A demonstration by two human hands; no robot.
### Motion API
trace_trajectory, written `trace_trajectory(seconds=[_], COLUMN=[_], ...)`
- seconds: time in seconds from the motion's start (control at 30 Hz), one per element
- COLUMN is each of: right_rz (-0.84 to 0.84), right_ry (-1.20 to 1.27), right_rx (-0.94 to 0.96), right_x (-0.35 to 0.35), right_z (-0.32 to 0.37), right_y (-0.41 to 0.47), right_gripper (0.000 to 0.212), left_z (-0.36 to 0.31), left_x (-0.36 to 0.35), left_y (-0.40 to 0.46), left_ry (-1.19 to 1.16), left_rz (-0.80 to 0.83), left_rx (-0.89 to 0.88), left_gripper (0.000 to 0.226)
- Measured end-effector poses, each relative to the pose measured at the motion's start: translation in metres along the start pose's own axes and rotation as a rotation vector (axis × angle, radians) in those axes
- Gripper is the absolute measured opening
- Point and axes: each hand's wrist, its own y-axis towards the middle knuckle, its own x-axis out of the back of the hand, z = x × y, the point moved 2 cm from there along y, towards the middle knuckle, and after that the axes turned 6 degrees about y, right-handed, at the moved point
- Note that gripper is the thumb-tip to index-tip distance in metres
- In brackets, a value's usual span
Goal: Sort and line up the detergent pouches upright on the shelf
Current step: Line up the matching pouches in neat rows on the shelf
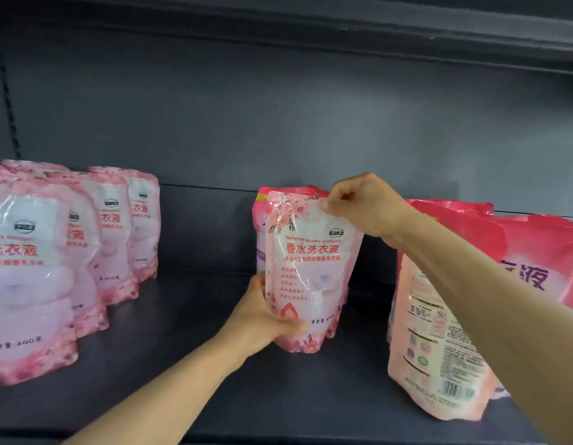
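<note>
Between both hands' fingers [335,205], upright pouch [311,271].

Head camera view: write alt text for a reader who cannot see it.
Two hands hold an upright pale pink plastic detergent pouch on a dark shelf: left hand grips its lower edge, right hand pinches its top. A row of matching pouches stands left; larger pink bags right.

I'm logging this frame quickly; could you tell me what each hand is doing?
Left hand: grips the light pink pouch at its lower edge.
Right hand: pinches its top corner.
</note>
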Motion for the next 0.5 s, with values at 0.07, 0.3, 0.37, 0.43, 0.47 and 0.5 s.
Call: trace_trajectory(seconds=[0.07,0.3,0.37,0.43,0.47,0.5], right_rz=[-0.050,-0.133,-0.128,-0.113,-0.108,-0.104], right_ry=[-0.005,0.158,0.176,0.180,0.186,0.197], right_rx=[0.014,0.110,0.149,0.188,0.204,0.215], right_x=[-0.006,-0.028,-0.037,-0.049,-0.056,-0.064], right_z=[-0.002,0.016,0.029,0.042,0.049,0.055], right_y=[0.003,-0.002,-0.007,-0.011,-0.013,-0.014], right_gripper=[0.026,0.025,0.022,0.020,0.021,0.021], left_z=[0.009,0.007,0.012,0.019,0.023,0.026], left_x=[-0.013,-0.009,0.004,0.022,0.033,0.045], left_y=[-0.003,-0.029,-0.039,-0.051,-0.057,-0.063], left_ry=[-0.010,0.051,0.089,0.128,0.150,0.172], left_rz=[-0.030,-0.169,-0.196,-0.225,-0.238,-0.250], left_rx=[-0.025,-0.132,-0.129,-0.114,-0.110,-0.112], left_gripper=[0.100,0.105,0.104,0.104,0.102,0.100])
